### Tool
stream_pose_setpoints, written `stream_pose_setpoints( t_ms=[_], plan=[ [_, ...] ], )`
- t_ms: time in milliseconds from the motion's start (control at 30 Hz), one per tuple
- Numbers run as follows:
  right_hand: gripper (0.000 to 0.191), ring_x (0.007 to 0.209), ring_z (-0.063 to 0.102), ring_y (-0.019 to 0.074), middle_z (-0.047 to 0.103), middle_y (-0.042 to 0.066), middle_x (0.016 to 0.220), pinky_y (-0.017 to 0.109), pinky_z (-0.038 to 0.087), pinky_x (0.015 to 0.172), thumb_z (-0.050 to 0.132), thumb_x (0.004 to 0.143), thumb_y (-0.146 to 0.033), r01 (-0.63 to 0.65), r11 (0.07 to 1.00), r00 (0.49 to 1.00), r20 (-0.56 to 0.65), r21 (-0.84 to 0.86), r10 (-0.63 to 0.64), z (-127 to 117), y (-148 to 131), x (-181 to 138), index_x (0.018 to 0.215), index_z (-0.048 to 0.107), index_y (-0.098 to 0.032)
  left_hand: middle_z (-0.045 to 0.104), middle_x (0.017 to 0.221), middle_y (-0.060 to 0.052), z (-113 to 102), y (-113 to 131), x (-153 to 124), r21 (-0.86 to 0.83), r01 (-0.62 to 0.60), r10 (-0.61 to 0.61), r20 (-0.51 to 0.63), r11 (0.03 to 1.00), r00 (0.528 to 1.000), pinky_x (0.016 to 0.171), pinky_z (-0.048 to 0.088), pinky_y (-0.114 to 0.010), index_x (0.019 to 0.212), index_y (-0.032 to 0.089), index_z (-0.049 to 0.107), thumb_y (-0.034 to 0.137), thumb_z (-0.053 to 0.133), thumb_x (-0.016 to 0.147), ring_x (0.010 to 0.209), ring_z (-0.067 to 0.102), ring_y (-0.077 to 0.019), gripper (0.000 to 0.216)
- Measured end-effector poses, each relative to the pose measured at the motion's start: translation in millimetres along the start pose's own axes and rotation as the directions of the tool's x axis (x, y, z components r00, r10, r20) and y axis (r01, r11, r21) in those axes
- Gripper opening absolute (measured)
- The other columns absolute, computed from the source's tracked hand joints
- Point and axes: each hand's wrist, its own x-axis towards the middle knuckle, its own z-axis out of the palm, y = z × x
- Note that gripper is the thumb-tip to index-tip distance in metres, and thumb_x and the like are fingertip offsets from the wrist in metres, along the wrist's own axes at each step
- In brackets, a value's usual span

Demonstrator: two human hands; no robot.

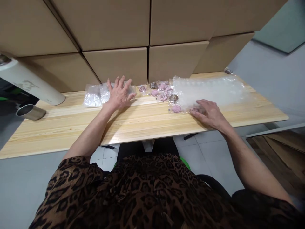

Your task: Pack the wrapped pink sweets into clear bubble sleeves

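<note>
While clear bags point(92, 96) are partly covered by the spread left grip point(119, 96), nothing visibly held, a packet point(194, 109) on the surface point(147, 122) is partly hidden by the half-curled right grip point(209, 113); its hold cannot be told, and the plastic sheet point(209, 90) could be dragged if brushed

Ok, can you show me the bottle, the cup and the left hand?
Bottle point(33, 82): head view, on its white side.
Cup point(35, 113): head view, on its outer wall.
Left hand point(119, 96): head view, on its back.
</note>
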Motion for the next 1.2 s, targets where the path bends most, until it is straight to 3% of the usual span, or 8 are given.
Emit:
stream_pose_setpoints(
  t_ms=[133, 267, 367, 467, 600, 733, 900, 1200],
  plan=[
    [0.051, 0.118, 0.070, 0.0407, 0.078, 0.019, 0.122, 0.061, 0.053, 0.108, 0.044, 0.097, -0.055, 0.048, 0.999, 0.998, 0.028, -0.001, -0.048, 8, 0, 10, 0.114, 0.077, -0.021, 0.024, 0.182, -0.014, -4, 22, -17, -0.049, -0.092, 0.092, -0.007, 0.995, 0.996, 0.134, -0.003, -0.070, 0.171, 0.030, 0.032, 0.071, 0.032, 0.105, 0.171, 0.015, -0.0390, 0.078],
    [0.044, 0.107, 0.073, 0.0363, 0.079, 0.016, 0.106, 0.055, 0.057, 0.101, 0.041, 0.098, -0.049, -0.043, 0.998, 0.999, -0.018, 0.041, 0.044, 8, 4, 12, 0.094, 0.078, -0.025, 0.027, 0.181, -0.014, -5, 43, -38, -0.125, -0.182, 0.182, -0.018, 0.975, 0.983, 0.135, 0.001, -0.068, 0.171, 0.029, 0.033, 0.066, 0.037, 0.108, 0.170, 0.019, -0.0385, 0.073],
    [0.049, 0.117, 0.070, 0.0367, 0.077, 0.017, 0.118, 0.055, 0.057, 0.103, 0.046, 0.096, -0.058, -0.054, 0.995, 0.998, -0.021, 0.086, 0.056, 8, 3, 12, 0.109, 0.078, -0.023, 0.030, 0.180, -0.014, -3, 58, -52, -0.191, -0.252, 0.252, -0.020, 0.949, 0.967, 0.136, 0.006, -0.066, 0.170, 0.029, 0.033, 0.060, 0.040, 0.109, 0.169, 0.023, -0.0368, 0.069],
    [0.063, 0.133, 0.062, 0.0398, 0.070, 0.020, 0.140, 0.059, 0.051, 0.113, 0.051, 0.094, -0.064, 0.081, 0.993, 0.996, 0.017, 0.082, -0.083, 13, -4, 15, 0.129, 0.073, -0.017, 0.032, 0.179, -0.014, 1, 76, -65, -0.259, -0.357, 0.373, 0.015, 0.897, 0.928, 0.138, 0.010, -0.065, 0.169, 0.028, 0.034, 0.058, 0.042, 0.109, 0.168, 0.026, -0.0350, 0.068],
    [0.048, 0.128, 0.065, 0.0371, 0.075, 0.019, 0.129, 0.059, 0.048, 0.115, 0.042, 0.102, -0.048, 0.187, 0.982, 0.982, 0.026, 0.015, -0.188, 21, -10, 25, 0.118, 0.076, -0.018, 0.033, 0.178, -0.014, 9, 102, -71, -0.333, -0.495, 0.541, 0.059, 0.803, 0.839, 0.139, 0.014, -0.061, 0.166, 0.030, 0.040, 0.057, 0.048, 0.108, 0.169, 0.026, -0.0327, 0.065],
    [0.047, 0.128, 0.064, 0.0395, 0.073, 0.021, 0.133, 0.061, 0.049, 0.112, 0.043, 0.101, -0.043, 0.112, 0.991, 0.994, 0.006, -0.078, -0.112, 21, -6, 34, 0.124, 0.074, -0.017, 0.036, 0.177, -0.014, 15, 126, -60, -0.364, -0.532, 0.600, 0.098, 0.764, 0.794, 0.138, 0.018, -0.061, 0.165, 0.026, 0.041, 0.048, 0.053, 0.107, 0.168, 0.028, -0.0328, 0.063],
    [0.069, 0.135, 0.059, 0.0434, 0.063, 0.020, 0.150, 0.064, 0.050, 0.107, 0.050, 0.098, -0.070, 0.151, 0.978, 0.983, 0.126, -0.142, -0.133, 20, -10, 38, 0.145, 0.064, -0.020, 0.041, 0.174, -0.016, 33, 149, -38, -0.346, -0.538, 0.609, 0.139, 0.769, 0.781, 0.134, 0.024, -0.062, 0.162, 0.024, 0.047, 0.044, 0.053, 0.107, 0.165, 0.034, -0.0349, 0.058],
    [0.044, 0.111, 0.069, 0.0353, 0.076, 0.022, 0.121, 0.054, 0.053, 0.103, 0.036, 0.106, -0.036, 0.344, 0.921, 0.937, 0.136, -0.185, -0.322, 19, -20, 37, 0.107, 0.075, -0.015, 0.059, 0.157, -0.017, 38, 149, -33, -0.289, -0.476, 0.515, 0.071, 0.830, 0.854, 0.131, 0.027, -0.061, 0.145, 0.017, 0.062, 0.032, 0.043, 0.110, 0.155, 0.046, -0.0349, 0.043]
  ],
)
